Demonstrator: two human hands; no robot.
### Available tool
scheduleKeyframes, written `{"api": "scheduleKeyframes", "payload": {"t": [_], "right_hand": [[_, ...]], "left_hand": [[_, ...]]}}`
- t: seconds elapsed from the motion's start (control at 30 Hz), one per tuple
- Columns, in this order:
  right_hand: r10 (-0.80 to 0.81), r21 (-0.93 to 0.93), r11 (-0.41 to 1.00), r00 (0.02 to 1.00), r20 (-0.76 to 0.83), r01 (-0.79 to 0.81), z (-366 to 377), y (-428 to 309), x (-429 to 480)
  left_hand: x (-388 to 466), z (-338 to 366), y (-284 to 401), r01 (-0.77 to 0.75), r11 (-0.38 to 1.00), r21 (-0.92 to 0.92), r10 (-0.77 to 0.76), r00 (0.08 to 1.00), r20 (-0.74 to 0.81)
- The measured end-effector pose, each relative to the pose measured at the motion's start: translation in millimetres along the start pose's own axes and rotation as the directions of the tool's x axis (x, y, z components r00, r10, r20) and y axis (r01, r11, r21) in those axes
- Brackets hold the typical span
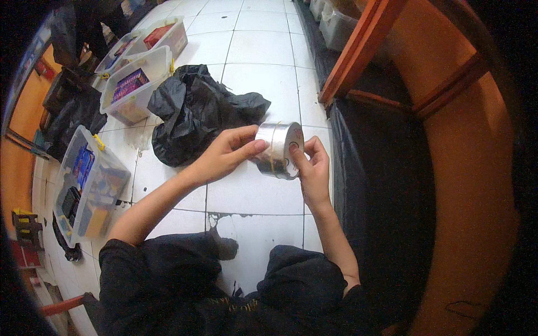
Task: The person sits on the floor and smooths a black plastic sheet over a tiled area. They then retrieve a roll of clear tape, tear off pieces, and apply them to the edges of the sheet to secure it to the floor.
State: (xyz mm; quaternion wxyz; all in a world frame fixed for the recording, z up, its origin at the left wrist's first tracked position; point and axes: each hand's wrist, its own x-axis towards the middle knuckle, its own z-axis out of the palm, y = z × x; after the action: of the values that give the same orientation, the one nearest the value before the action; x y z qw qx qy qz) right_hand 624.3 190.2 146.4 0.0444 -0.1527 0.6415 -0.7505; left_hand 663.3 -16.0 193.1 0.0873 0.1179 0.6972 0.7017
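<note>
Between both hands, above the floor, is a shiny silver roll (275, 147) that looks like foil tape, with a thin band around its middle. One end face is pale and bears markings. My left hand (235, 151) grips the roll's left side, its thumb along the near side and its other fingers partly hidden behind. My right hand (313, 164) holds the right end, the thumb pressed on the pale face. A crumpled black plastic bag (197, 109) lies on the floor just beyond my left hand.
Clear plastic bins (138, 90) with packaged goods stand at the upper left. Another bin (105, 193) sits nearer on the left. An orange wooden frame (361, 50) rises at the right beside black sheeting (386, 189). White tiles (256, 50) cover the floor.
</note>
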Motion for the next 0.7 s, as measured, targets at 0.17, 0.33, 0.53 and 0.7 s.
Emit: {"api": "scheduleKeyframes", "payload": {"t": [0.17,0.33,0.53,0.7], "right_hand": [[0.293,0.249,0.909,0.937,0.190,-0.335,3.9,-3.6,-5.7],[0.331,-0.226,0.927,0.936,0.122,-0.299,-2.3,-6.4,-1.3],[-0.372,-0.581,0.754,0.928,0.008,0.307,-2.5,-19.6,-0.3],[-0.538,-0.598,0.604,0.823,0.182,0.527,7.5,-21.1,-1.4]], "left_hand": [[-5.6,13.8,-3.5,-0.155,0.926,0.346,0.096,0.979,0.182],[-1.0,17.8,-3.5,-0.025,0.999,0.044,0.029,0.996,-0.088],[1.2,9.3,-4.4,0.035,0.997,0.068,-0.026,0.992,-0.126],[3.2,11.2,-14.4,-0.011,0.992,0.127,0.030,0.989,-0.145]]}}
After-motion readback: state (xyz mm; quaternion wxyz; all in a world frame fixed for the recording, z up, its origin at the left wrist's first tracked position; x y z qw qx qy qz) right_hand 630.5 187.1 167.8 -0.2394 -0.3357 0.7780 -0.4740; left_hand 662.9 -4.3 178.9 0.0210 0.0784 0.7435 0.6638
